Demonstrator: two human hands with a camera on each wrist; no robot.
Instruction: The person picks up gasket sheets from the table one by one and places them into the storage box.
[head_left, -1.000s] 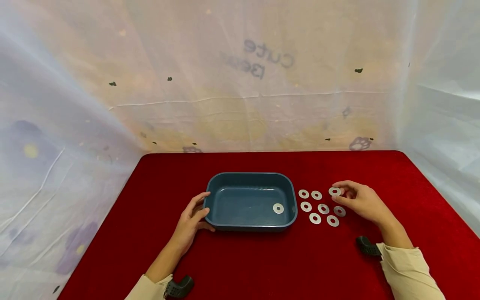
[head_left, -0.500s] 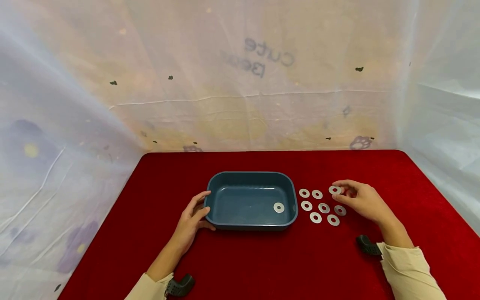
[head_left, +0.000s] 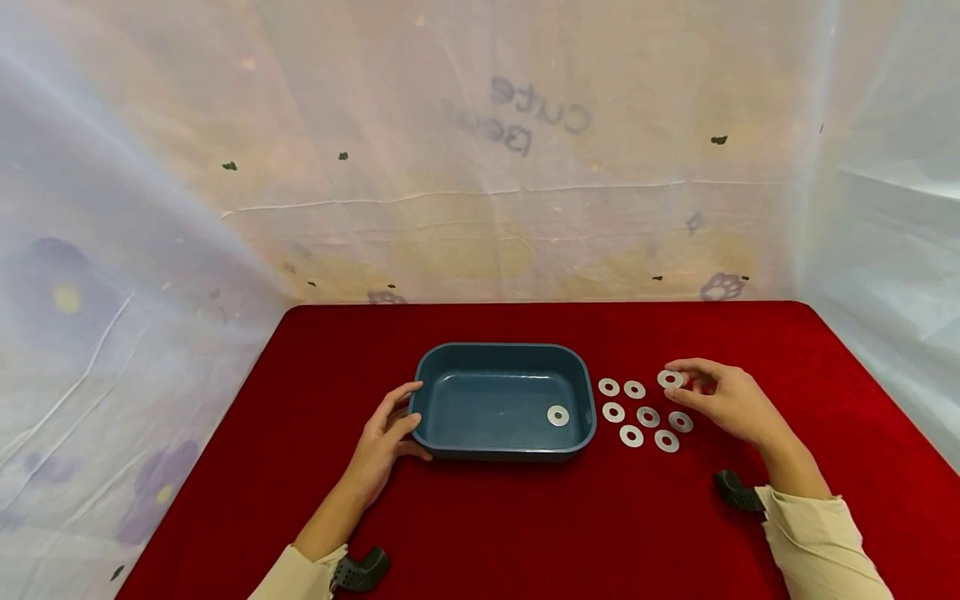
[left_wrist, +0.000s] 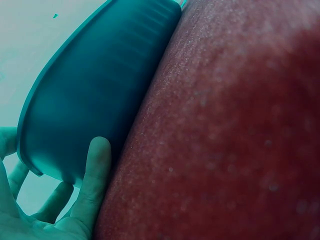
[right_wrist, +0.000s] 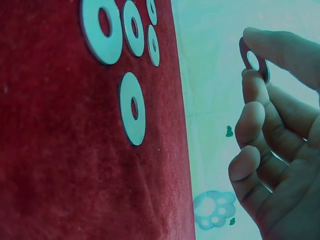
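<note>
In the head view my left hand holds the left end of a dark blue rectangular tub, fingertips at its rim. From the left wrist, one finger shows against the outer wall of the tub with the others around its end. My right hand pinches a flat metal washer between thumb and fingertips; the right wrist view shows that washer raised off the table, its hole visible. Below and left of this hand, several more washers lie flat. Inside the tub, towards its right end, sits one washer.
Red cloth covers the table. A pale printed sheet rises behind it and along both sides. The loose washers lie spread close beside the tub's right wall. A black wrist device shows at the left cuff, another at the right.
The right hand's washer has risen very slightly. The left hand, the tub and the loose washers have stayed in place.
</note>
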